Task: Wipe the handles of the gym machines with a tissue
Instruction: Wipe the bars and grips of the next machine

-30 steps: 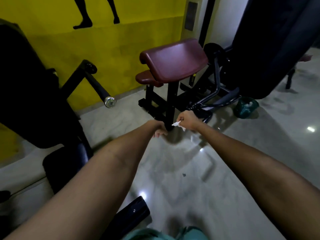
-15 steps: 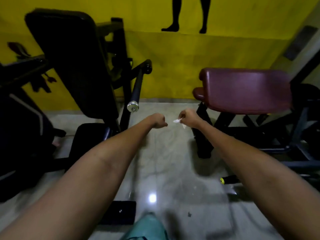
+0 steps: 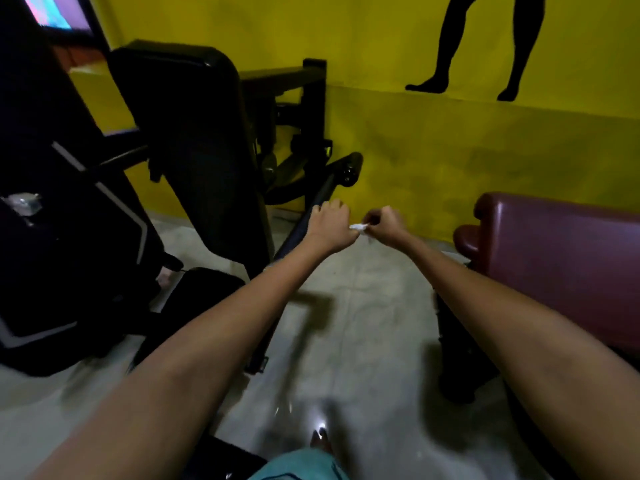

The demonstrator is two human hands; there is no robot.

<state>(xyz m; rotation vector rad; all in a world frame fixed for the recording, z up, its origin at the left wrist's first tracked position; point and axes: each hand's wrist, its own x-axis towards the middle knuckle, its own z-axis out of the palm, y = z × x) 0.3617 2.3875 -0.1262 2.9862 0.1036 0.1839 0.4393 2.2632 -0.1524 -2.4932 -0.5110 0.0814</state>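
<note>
While my right hand (image 3: 385, 226) pinches the small white tissue (image 3: 358, 227) between curled fingers, my left hand (image 3: 329, 223) sits fisted just beside it, apparently empty. I judge the tissue light, soft and tearable; bunch it, then wrap the stiff black handle (image 3: 320, 199) behind.

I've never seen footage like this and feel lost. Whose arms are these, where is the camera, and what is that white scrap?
The camera sits on a person's head, looking forward and down, so the two bare arms are their own. The right hand pinches a small white tissue. The left hand is curled beside it; whether it touches the tissue is unclear. Behind the left hand runs a dark machine handle bar, by a black padded machine. At right stands a maroon padded bench, on a pale glossy floor, before a yellow wall.
</note>
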